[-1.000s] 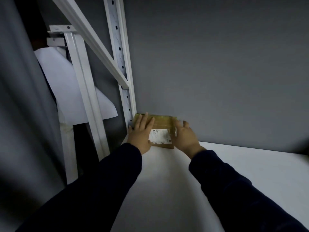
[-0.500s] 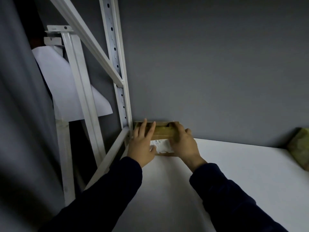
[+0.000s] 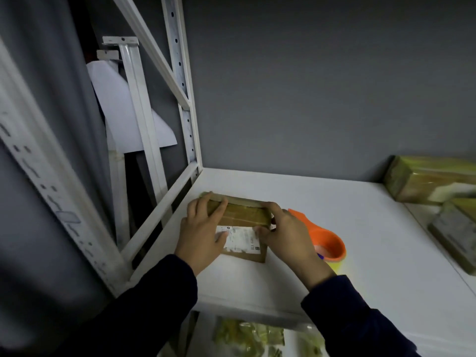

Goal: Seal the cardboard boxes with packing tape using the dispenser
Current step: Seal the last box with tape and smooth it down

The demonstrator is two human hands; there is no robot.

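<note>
Pressing our left hand [image 3: 203,233] flat, fingers straight, on the box [image 3: 243,219], we grip its right end with our right hand [image 3: 288,240], fingers curled over the edge. The box lies on the shelf [image 3: 347,210] near its left edge. Our hands hide part of its label [image 3: 242,239], whose print is blurred. Our right hand covers part of the orange dispenser [image 3: 328,240] just beside the box. At right, wrapped boxes [image 3: 425,179] are cut off.

Box [image 3: 242,222] sits mid-frame on shelf board [image 3: 347,207], nr board's left edge. Left hand [image 3: 203,233] lies flat on box's left part; right hand [image 3: 288,238] grips its right side. Tape dispenser [image 3: 328,240] on board just right of box, partly behind right hand. 2nd box [image 3: 432,179] at frame's right edge, 3rd box [image 3: 456,233] below it in frame, both well apart from 1st. Rack upright [image 3: 185,99] stands upper centre-left, at board's far left corner.
</note>
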